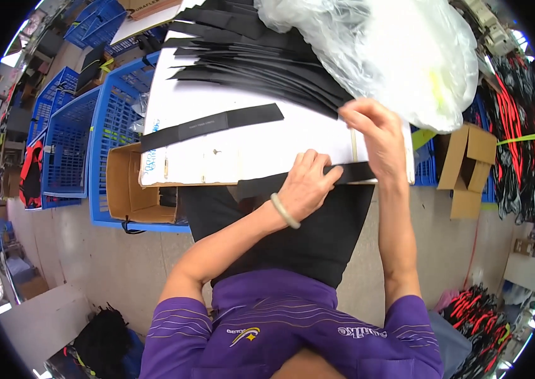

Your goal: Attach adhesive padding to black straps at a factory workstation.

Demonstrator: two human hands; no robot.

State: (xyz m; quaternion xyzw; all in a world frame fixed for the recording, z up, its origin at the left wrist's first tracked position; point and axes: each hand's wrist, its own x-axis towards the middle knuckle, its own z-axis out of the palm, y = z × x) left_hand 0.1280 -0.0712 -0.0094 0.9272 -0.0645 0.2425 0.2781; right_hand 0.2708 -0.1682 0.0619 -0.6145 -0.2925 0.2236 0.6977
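Note:
A black fabric strip (353,172) lies along the near edge of the white tabletop. My left hand (308,183) is closed on its middle, fingers bent over it and thumb to the right; the strip's right end passes by my right wrist. My right hand (378,136) is raised above the table's right side, fingers drawn together beside the tips of a fanned pile of black strips (261,69); what they pinch, if anything, is hidden. Farther left, one more black strip with a small printed patch (207,126) rests alone on the white tabletop (217,167).
A clear plastic bag (400,57) covers the far right of the table. Left of it stand blue crates (100,158) and an open cardboard box (125,183). An open carton (469,155) and hanging black and red straps (520,126) are at right.

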